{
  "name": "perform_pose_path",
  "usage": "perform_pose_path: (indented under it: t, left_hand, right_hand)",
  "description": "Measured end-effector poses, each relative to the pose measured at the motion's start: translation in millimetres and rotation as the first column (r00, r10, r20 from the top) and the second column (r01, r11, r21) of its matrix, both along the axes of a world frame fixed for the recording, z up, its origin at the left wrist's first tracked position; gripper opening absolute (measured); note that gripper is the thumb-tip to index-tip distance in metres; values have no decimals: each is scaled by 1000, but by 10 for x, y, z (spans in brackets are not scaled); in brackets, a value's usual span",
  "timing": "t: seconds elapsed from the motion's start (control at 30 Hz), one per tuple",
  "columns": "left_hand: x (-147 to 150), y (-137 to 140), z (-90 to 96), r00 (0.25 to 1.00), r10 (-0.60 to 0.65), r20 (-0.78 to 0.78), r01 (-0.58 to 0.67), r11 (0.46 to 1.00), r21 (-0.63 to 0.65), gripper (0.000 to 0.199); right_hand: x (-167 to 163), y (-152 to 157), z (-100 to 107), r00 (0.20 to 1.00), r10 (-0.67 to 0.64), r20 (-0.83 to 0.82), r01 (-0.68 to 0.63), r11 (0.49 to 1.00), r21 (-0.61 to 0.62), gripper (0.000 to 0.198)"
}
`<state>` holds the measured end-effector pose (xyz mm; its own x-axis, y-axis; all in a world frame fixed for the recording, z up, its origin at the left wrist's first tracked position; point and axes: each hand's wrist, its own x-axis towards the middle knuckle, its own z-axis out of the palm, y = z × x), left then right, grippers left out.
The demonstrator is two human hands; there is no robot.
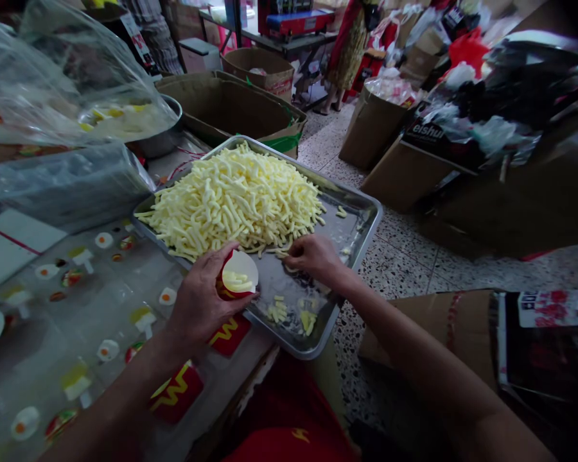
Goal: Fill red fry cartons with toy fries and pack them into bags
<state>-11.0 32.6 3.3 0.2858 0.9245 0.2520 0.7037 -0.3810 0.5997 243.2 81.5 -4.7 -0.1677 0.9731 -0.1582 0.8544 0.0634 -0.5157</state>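
My left hand point(200, 292) is wrapped around a small red fry carton point(245, 262) with a white inside. A few pale yellow fries point(236, 281) lie in the carton, its mouth facing up toward me. My right hand point(315, 256) reaches down to the metal tray point(274, 273), fingers pinched on fries at the near edge of a large heap of fries point(241, 199). Its fingertips are partly hidden. Two small clusters of loose fries point(278, 310) rest near the tray's front corner.
Flat red cartons with yellow marks point(177, 393) lie on the table at left, beside a clear sheet with small food shapes point(108, 350). Cardboard boxes point(399, 173) line the speckled floor at right. An open carton box point(231, 106) stands behind the tray. Another person point(347, 45) stands farther back.
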Motion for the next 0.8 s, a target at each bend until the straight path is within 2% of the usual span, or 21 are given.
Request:
perform_pose_path:
  t: [0.1,0.2,0.27,0.33,0.4,0.47,0.53,0.63,0.7,0.8]
  left_hand:
    - [-40,-39,-7,1000,-14,-18,13,999,-45,82]
    - [-42,-34,28,1000,-19,-18,19,1000,-23,81]
    - [-31,-22,59,1000,-25,-16,25,1000,5,81]
    - [-22,-18,82,999,-33,-15,34,999,25,82]
    - [-27,-27,89,999,-39,-17,39,999,34,83]
    - [-50,-45,86,999,-37,-25,38,999,38,82]
    - [-79,-63,77,999,-25,-37,26,999,34,81]
    - [-75,-69,67,998,8,-57,-8,1000,-3,82]
    - [-16,-59,67,997,30,-75,-34,998,-54,80]
    - [115,-42,82,989,50,-138,-66,991,-113,79]
  right_hand:
    - [207,-34,13,967,-23,-253,18,1000,-21,28]
    - [287,-24,33,948,-64,-313,81,996,40,28]
    - [185,-2,47,969,-10,-246,33,996,86,23]
    - [-12,29,65,994,98,-47,-91,987,129,18]
    - [-215,70,96,963,171,207,-196,975,108,20]
    - [-338,106,145,914,192,358,-229,971,64,21]
    - [-344,110,205,917,175,358,-214,974,72,20]
    - [-224,1,250,960,119,253,-147,985,95,19]
    - [-163,-143,208,958,109,267,-125,991,45,18]
    - [-163,-367,65,928,146,344,-159,987,10,18]
